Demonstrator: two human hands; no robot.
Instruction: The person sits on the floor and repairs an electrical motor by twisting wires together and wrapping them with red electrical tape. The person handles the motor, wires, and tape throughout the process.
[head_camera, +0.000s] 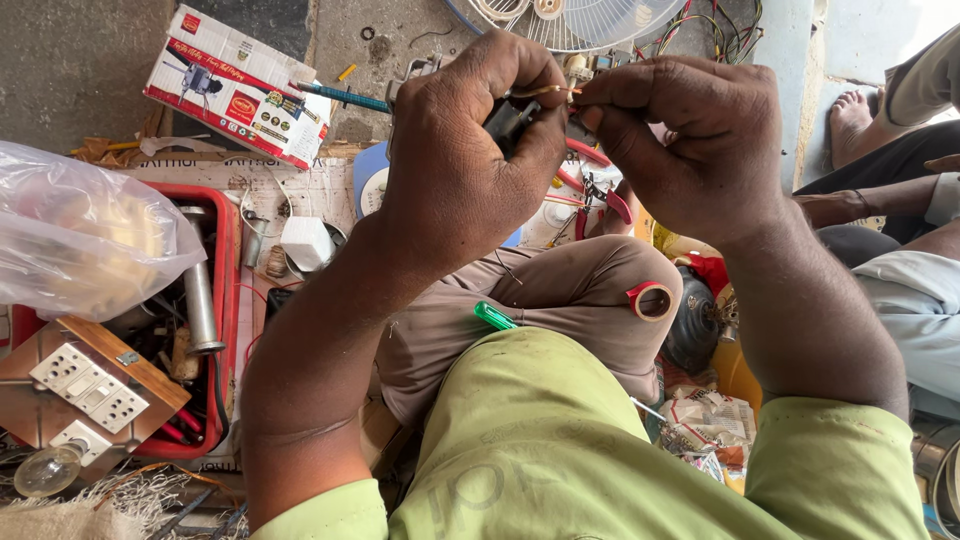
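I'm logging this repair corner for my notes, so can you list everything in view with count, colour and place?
Cardboard box: one, red and white, top left on the floor.
Plastic bag: one, clear, far left.
Tray: one, red, left, holding a metal tube.
Switchboard: one, wood with white sockets, lower left.
Bulb: one, clear, bottom left.
Fan guard: one, white, top centre.
Tape roll: one, red, on the knee.
Screwdriver: one, green, on the lap.
Wire: one, copper, between both hands.
Left hand: grip on a dark part.
Right hand: pinching the wire.
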